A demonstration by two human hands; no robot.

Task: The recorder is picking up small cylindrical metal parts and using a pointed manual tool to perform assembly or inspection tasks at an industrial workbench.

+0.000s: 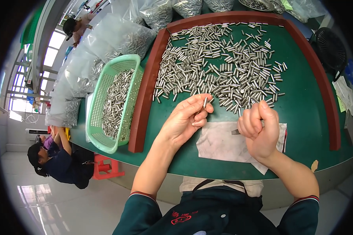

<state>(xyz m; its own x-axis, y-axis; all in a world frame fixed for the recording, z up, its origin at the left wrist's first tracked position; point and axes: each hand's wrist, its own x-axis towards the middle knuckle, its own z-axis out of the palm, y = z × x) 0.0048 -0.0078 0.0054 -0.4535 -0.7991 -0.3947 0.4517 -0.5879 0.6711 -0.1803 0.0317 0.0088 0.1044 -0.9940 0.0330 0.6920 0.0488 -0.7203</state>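
Observation:
Small metal pins (205, 102) are pinched in the fingers of my left hand (188, 113), just in front of the pile. My right hand (258, 127) is curled closed, thumb upward, over a stained white cloth (221, 143). From its fist a flat grey blade-like tool (235, 132) sticks out to the left; its grip is hidden in my fingers. Beyond both hands a wide, loose pile of shiny metal pins (223, 66) covers the green tabletop (305, 117). Neither hand touches the pile's main part.
A reddish-brown wooden frame (145, 94) borders the pile. Left of it stands a light green plastic basket (94, 113) of pins. Clear bags (106, 41) of pins line the far and left sides. A black fan (330, 47) sits right. A co-worker (59, 160) sits far left.

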